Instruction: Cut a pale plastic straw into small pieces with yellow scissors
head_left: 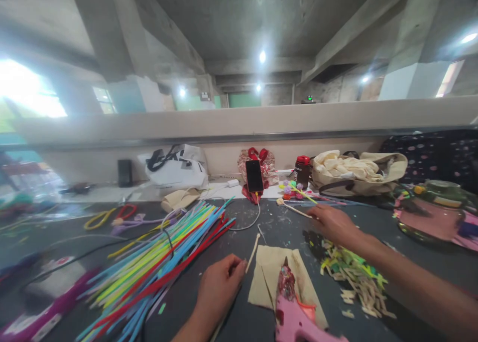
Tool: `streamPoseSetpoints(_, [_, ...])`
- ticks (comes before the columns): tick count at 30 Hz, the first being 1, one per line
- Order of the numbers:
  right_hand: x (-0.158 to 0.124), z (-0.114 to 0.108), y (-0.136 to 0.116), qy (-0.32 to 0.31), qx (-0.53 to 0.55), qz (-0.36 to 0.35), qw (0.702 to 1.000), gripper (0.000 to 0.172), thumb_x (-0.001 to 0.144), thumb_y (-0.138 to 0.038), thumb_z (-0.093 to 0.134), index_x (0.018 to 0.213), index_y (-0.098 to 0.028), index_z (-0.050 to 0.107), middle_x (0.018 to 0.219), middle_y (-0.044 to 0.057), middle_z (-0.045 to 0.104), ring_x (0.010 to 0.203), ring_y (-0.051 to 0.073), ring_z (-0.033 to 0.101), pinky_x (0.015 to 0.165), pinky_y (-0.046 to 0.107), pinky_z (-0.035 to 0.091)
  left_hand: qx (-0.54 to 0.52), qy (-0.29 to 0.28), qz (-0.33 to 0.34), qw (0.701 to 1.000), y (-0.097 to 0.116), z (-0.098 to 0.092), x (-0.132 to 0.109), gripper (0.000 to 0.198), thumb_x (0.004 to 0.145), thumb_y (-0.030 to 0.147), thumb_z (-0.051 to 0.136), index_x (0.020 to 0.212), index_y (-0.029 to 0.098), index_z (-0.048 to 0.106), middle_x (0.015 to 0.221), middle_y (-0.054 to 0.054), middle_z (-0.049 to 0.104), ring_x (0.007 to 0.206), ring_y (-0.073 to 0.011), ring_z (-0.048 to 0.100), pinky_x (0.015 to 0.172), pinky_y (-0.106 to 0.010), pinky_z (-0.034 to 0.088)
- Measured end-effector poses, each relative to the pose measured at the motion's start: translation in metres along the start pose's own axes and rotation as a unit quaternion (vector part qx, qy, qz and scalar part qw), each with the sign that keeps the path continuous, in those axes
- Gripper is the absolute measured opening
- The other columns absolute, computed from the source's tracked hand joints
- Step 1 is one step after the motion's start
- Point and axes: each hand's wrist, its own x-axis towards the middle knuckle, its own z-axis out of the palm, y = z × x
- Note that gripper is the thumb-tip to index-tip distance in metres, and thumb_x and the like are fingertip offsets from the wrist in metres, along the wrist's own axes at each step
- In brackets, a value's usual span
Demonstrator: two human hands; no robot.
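My left hand (223, 286) is closed around a thin cream pipe cleaner (253, 252), whose tip points up and away from me. At the far right of the work area, my right hand (330, 223) pinches a second cream stem (296, 210) with a small pale knob at its far end. Between the hands, a pink hot glue gun (293, 314) with a stained nozzle lies on a piece of beige card (263, 277). A large bundle of coloured pipe cleaners (168, 265) lies left of my left hand. Short green and tan clippings (358, 277) are heaped beneath my right forearm.
A phone (254, 176) on a white cable stands at the back before a patterned bag. Small coloured pompom-like pieces (293, 189) lie near a dark bottle (301, 171). A glass jar (433, 212) stands right; a white bag (177, 168) and purple item (48, 309) are left.
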Motion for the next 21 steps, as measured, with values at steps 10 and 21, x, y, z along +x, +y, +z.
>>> streamPoseSetpoints(10, [0.089, 0.036, 0.005, -0.094, -0.048, 0.050, 0.993, 0.018, 0.086, -0.027, 0.049, 0.099, -0.015, 0.056, 0.099, 0.005, 0.059, 0.082, 0.017, 0.058, 0.071, 0.035, 0.049, -0.040, -0.015, -0.023, 0.999, -0.001, -0.001, 0.007, 0.026, 0.075, 0.032, 0.041, 0.056, 0.022, 0.056, 0.051, 0.004, 0.056, 0.054, -0.0134, 0.053, 0.050, -0.022, 0.029])
streamPoseSetpoints(21, [0.066, -0.024, -0.018, 0.029, 0.225, -0.090, 0.970, 0.024, 0.083, -0.036, 0.046, 0.082, -0.017, 0.060, 0.076, 0.002, 0.058, 0.071, 0.017, 0.053, 0.064, 0.026, 0.041, -0.315, 0.040, -0.022, 0.948, 0.014, -0.022, 0.011, 0.021, 0.072, 0.031, 0.048, 0.075, 0.019, 0.065, 0.057, 0.003, 0.056, 0.047, -0.0098, 0.044, 0.045, -0.019, 0.034])
